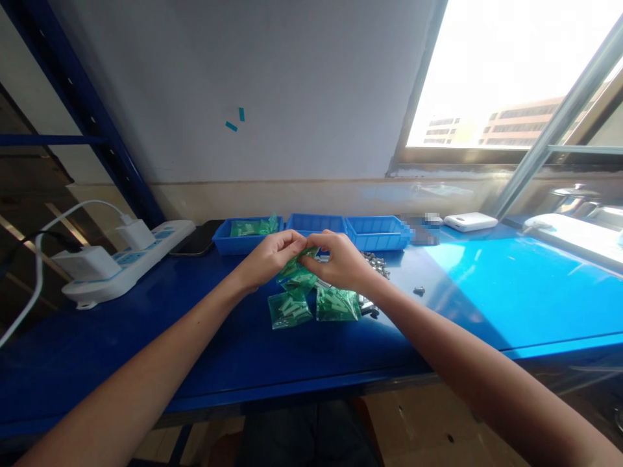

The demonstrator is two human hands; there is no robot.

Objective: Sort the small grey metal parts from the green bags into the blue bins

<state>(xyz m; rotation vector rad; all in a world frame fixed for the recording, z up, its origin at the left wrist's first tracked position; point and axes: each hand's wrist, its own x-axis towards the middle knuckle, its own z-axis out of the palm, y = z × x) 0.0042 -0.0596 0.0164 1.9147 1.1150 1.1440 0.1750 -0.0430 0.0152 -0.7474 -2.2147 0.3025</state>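
Both hands meet above the blue table (487, 292), pinching the top of one small green plastic bag (298, 267). My left hand (270, 256) grips its left edge, fingers closed. My right hand (341, 259) grips the right edge, fingers also closed. Two more green bags lie flat on the table just below: one (288, 310) on the left and one (337, 305) on the right. A heap of small metal parts (376, 264) sits behind my right hand.
Three blue bins stand along the wall: the left bin (224, 243) holds green bags, beside a middle bin (314, 224) and a right bin (379, 232). A white power strip (121, 263) with chargers lies left. A white box (470, 222) sits by the window.
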